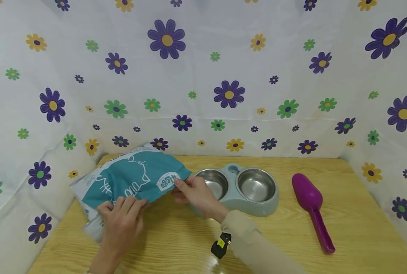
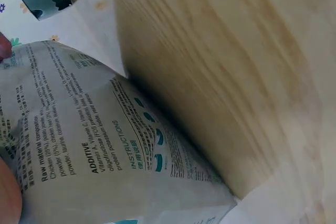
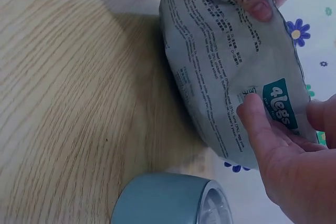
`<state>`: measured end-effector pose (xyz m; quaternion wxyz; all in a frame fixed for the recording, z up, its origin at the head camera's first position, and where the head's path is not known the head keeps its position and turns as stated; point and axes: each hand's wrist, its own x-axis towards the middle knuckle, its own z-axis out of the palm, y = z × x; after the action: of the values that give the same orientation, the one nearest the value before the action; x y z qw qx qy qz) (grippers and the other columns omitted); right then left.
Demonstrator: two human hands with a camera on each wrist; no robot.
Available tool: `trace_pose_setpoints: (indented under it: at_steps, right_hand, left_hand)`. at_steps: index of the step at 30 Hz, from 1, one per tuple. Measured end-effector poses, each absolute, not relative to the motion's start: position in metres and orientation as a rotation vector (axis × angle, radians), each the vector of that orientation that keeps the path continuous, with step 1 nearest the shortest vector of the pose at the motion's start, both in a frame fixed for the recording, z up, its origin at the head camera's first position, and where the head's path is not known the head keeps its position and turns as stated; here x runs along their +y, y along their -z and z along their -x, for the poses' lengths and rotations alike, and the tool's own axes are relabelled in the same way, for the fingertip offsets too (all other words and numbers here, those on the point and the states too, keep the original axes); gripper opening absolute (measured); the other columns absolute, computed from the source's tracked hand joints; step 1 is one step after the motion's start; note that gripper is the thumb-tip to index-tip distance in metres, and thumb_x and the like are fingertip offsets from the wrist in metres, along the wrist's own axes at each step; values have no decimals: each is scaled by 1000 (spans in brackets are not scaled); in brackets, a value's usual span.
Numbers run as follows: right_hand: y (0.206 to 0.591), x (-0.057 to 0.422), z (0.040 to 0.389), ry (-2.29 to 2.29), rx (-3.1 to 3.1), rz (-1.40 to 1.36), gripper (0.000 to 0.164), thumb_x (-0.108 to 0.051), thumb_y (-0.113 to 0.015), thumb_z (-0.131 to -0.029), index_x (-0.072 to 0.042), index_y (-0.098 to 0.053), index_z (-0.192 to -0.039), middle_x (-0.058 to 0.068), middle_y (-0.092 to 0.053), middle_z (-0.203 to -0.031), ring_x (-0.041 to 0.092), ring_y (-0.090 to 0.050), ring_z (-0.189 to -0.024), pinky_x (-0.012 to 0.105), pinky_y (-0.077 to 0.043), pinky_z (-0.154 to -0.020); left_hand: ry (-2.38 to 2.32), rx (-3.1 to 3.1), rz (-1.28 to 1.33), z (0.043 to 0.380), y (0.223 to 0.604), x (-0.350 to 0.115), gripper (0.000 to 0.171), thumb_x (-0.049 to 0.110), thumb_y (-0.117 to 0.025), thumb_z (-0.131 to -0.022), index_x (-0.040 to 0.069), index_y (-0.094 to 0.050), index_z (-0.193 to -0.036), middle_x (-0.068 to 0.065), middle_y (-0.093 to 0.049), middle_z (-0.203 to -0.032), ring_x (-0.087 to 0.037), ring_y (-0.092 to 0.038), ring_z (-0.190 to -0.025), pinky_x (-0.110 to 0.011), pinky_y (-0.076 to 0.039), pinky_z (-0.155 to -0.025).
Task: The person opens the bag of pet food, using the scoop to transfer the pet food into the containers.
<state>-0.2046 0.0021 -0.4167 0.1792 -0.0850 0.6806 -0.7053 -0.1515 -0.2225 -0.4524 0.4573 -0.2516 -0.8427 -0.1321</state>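
A teal and white bag of cat food (image 1: 128, 175) leans at the left of the table, its printed back (image 2: 79, 129) facing the wrist cameras. My left hand (image 1: 122, 219) grips the bag's near edge, fingers over the teal front and thumb (image 3: 257, 6) on the back. At the corner by the "4legs" logo, my right hand (image 1: 198, 194) pinches the bag between thumb and fingers. Just behind that hand stands a pale blue double pet bowl (image 1: 232, 190) with two steel dishes, the left one partly hidden by the hand.
A magenta scoop (image 1: 309, 201) lies on the right side of the wooden table (image 1: 275, 243). Flower-printed white cloth (image 1: 203, 68) walls in the back and both sides. A black strap with a yellow tag (image 1: 221, 244) hangs from the right sleeve.
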Motion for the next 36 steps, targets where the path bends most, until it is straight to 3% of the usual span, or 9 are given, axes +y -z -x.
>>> trace_pose_setpoints:
  at_steps: [3, 6, 11, 14, 18, 23, 28, 36]
  right_hand:
    - [421, -3, 208, 1996, 1911, 241, 38, -25, -53, -108, 8, -65, -124, 28, -69, -123, 38, -69, -116, 37, -60, -89]
    - [426, -5, 206, 1985, 1904, 271, 36, -22, -54, -107, 8, -65, -125, 27, -69, -124, 39, -68, -118, 41, -59, -92]
    - [432, -2, 199, 1862, 2015, 336, 33, -21, -69, -99, -3, -66, -126, 17, -73, -119, 27, -72, -109, 40, -60, -91]
    - [436, -2, 195, 1854, 2035, 335, 34, -17, -75, -95, -5, -66, -125, 14, -74, -115, 24, -72, -104, 41, -60, -89]
    - [439, -4, 192, 1895, 2033, 297, 31, -13, -75, -94, -2, -66, -122, 14, -75, -111, 31, -73, -102, 44, -60, -89]
    - [439, -5, 188, 1878, 2058, 289, 30, -11, -76, -92, -1, -68, -118, 13, -75, -106, 29, -74, -97, 39, -61, -86]
    - [440, -5, 186, 1832, 2121, 312, 36, -14, -80, -88, -3, -68, -120, 11, -77, -108, 18, -73, -96, 30, -59, -82]
    - [439, -9, 180, 1842, 2140, 214, 43, -15, -80, -85, -8, -66, -124, 9, -78, -106, 14, -72, -92, 32, -60, -81]
  left_hand:
    - [347, -2102, 604, 153, 453, -226, 42, 23, -41, -108, 4, -72, -87, -10, -57, -76, -30, -46, -70, -57, -18, -74]
    - [300, -2157, 559, 151, 452, -228, 49, 35, -42, -111, 5, -72, -87, -9, -57, -77, -30, -48, -71, -57, -22, -74]
    - [164, -2351, 486, 130, 438, -227, 71, 53, -24, -110, 11, -78, -93, -5, -62, -80, -26, -53, -69, -43, -33, -64]
    - [127, -2517, 448, 116, 422, -223, 47, 45, -47, -108, 14, -81, -98, -2, -65, -84, -22, -56, -69, -33, -36, -56]
    - [198, -2725, 413, 107, 407, -220, 14, 22, -78, -90, 14, -81, -101, 0, -66, -86, -18, -58, -71, -34, -48, -58]
    - [280, -2896, 368, 104, 401, -219, 12, 24, -75, -95, 15, -80, -101, 4, -64, -85, -14, -58, -75, -35, -54, -65]
    - [66, -2964, 442, 105, 397, -214, 6, 21, -76, -94, 15, -74, -95, 4, -61, -81, -13, -57, -71, -31, -52, -56]
    - [-329, -2839, 685, 111, 398, -207, 33, 9, -79, -86, 11, -49, -74, 0, -45, -66, -12, -43, -57, -25, -41, -47]
